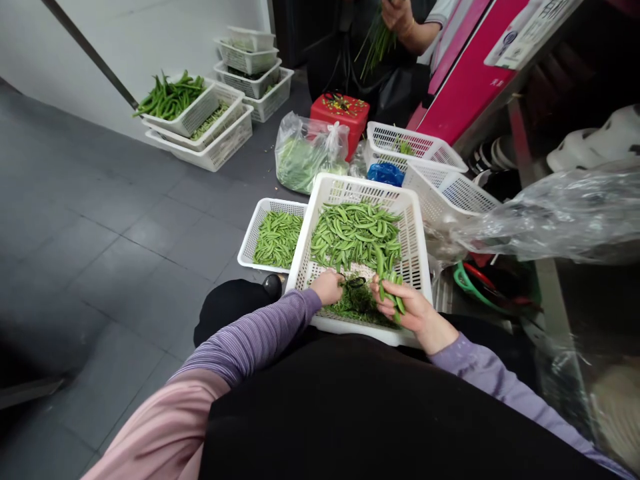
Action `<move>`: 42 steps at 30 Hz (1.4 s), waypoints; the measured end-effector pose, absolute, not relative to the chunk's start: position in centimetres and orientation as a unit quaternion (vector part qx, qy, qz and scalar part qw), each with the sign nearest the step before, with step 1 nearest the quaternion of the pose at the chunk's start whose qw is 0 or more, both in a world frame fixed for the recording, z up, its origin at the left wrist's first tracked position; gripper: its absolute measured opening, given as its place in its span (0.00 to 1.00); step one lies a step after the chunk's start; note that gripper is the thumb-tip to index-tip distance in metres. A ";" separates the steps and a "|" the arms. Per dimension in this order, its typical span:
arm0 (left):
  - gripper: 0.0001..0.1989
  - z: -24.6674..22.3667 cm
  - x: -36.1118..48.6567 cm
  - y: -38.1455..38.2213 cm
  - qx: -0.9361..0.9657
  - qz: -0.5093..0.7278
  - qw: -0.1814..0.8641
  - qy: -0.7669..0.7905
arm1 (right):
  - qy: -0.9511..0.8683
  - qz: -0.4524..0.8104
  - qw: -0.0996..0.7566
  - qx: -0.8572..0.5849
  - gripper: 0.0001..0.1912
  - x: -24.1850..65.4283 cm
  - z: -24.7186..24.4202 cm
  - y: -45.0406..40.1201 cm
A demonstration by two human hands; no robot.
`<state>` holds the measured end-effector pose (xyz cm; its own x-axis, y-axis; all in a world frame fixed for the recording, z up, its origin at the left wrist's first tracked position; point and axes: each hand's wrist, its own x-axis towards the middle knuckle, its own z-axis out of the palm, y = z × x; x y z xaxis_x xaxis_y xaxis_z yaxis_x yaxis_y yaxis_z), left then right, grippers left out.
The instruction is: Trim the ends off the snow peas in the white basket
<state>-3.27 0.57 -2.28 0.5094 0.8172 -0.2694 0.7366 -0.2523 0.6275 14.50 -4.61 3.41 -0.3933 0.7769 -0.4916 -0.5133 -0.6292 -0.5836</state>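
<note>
The large white basket (350, 327) stood close against the person's lap, a leg on either side, likely so that both hands could work over it without much reaching; what bore it from below was hidden. Green pods (357, 230) lay heaped at its far end, while a pile of stringy green scraps (356, 307) lay at the near end, presumably to keep the two apart.

The right hand (413, 310) was curled palm-up around a few pods (391, 288), above the near end; the cupped grip probably let several be carried together. The left hand (327, 288) was bent inward over the near left part of the basket, its fingers beside a dark looped object (354, 282) (perhaps scissors, though too small to be sure). Whether those fingers pinched anything, I could not tell.

A smaller basket (245, 251) of similar pods (277, 239) sat just beside the large one, on the left hand's side, seemingly for easy reach.
</note>
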 end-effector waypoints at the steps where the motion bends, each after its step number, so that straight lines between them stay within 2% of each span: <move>1: 0.15 -2.0 -3.2 1.0 0.766 0.099 0.414 0.481 | -0.199 0.811 0.372 -0.406 0.07 14.6 3.4 -4.8; 3: 0.17 -0.9 -3.0 1.3 0.705 0.183 0.538 0.424 | -0.238 0.790 0.350 -0.443 0.07 14.5 3.0 -5.2; 5: 0.14 0.1 -2.6 1.2 0.618 0.219 0.648 0.388 | -0.266 0.768 0.344 -0.470 0.07 14.2 2.5 -5.6; 7: 0.13 0.6 -2.3 0.8 0.545 0.229 0.704 0.393 | -0.296 0.750 0.331 -0.490 0.08 14.0 2.0 -5.8; 11: 0.13 0.1 -2.2 0.2 0.549 0.233 0.685 0.418 | -0.284 0.714 0.329 -0.549 0.10 14.5 1.0 -5.3; 15: 0.12 -0.6 -2.5 0.0 0.720 0.208 0.508 0.424 | -0.290 0.677 0.376 -0.562 0.11 14.9 0.6 -4.2; 18: 0.10 -0.9 -2.4 -0.3 0.776 0.200 0.436 0.409 | -0.433 0.617 0.328 -0.569 0.12 14.2 0.8 -3.5; 20: 0.08 -1.0 -2.2 -0.5 0.753 0.201 0.467 0.417 | -0.517 0.535 0.303 -0.596 0.10 13.6 0.9 -3.2; 22: 0.04 -1.0 -2.0 -0.6 0.677 0.211 0.552 0.438 | -0.590 0.429 0.312 -0.608 0.07 13.4 1.1 -3.1; 25: 0.06 -0.9 -1.7 -0.6 0.538 0.242 0.672 0.447 | -0.668 0.292 0.318 -0.606 0.05 13.5 1.3 -3.3; 28: 0.03 -0.5 -1.5 -0.5 0.489 0.262 0.706 0.440 | -0.708 0.229 0.272 -0.611 0.04 13.8 1.4 -3.7; 31: 0.03 0.0 -1.5 -0.5 0.481 0.253 0.713 0.444 | -0.727 0.195 0.223 -0.619 0.08 13.7 1.5 -4.1; 34: 0.03 0.2 -1.3 -0.6 0.479 0.259 0.713 0.441 | -0.725 0.196 0.222 -0.621 0.09 13.3 1.5 -4.3; 37: 0.03 -0.6 -1.3 -0.8 0.468 0.254 0.721 0.442 | -0.677 0.261 0.293 -0.622 0.05 13.0 1.4 -4.3; 39: 0.04 -1.6 -1.4 -0.9 0.488 0.176 0.715 0.468 | -0.594 0.337 0.361 -0.635 0.05 13.0 1.4 -4.1; 42: 0.02 -3.2 -2.0 -0.9 0.581 0.024 0.630 0.515 | -0.430 0.443 0.464 -0.636 0.11 13.5 1.4 -3.7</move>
